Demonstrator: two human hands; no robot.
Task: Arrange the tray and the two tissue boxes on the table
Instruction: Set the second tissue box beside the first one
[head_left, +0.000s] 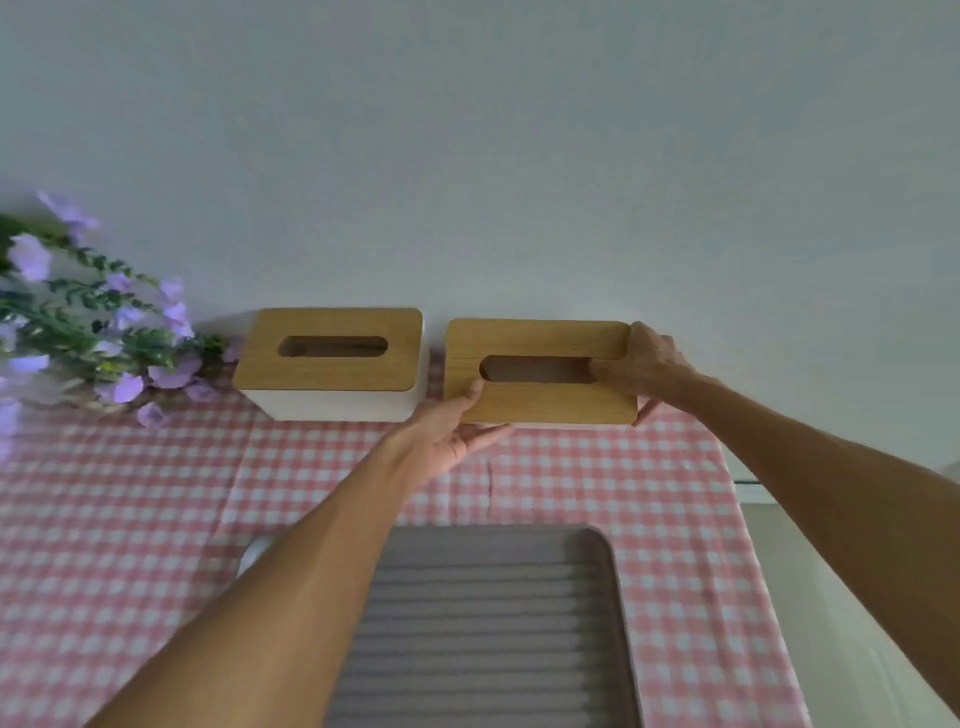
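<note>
Both hands hold the right tissue box (540, 371) at the far edge of the surface (130, 519), against the wall. The left hand (457, 431) has its fingers (485, 431) clamped on the box's near left corner, thumb on the wooden lid. The right hand (649, 369) grips the right end, thumb reaching into the lid's slot. Just left of this box stands the second tissue box (332, 364), with purple flowers (98, 332) beyond it. The grey ribbed tray (483, 623) lies nearer than the box, on the checked cloth.

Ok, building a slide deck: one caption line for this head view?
Both hands hold the right tissue box beside its twin, behind a grey tray.
</note>
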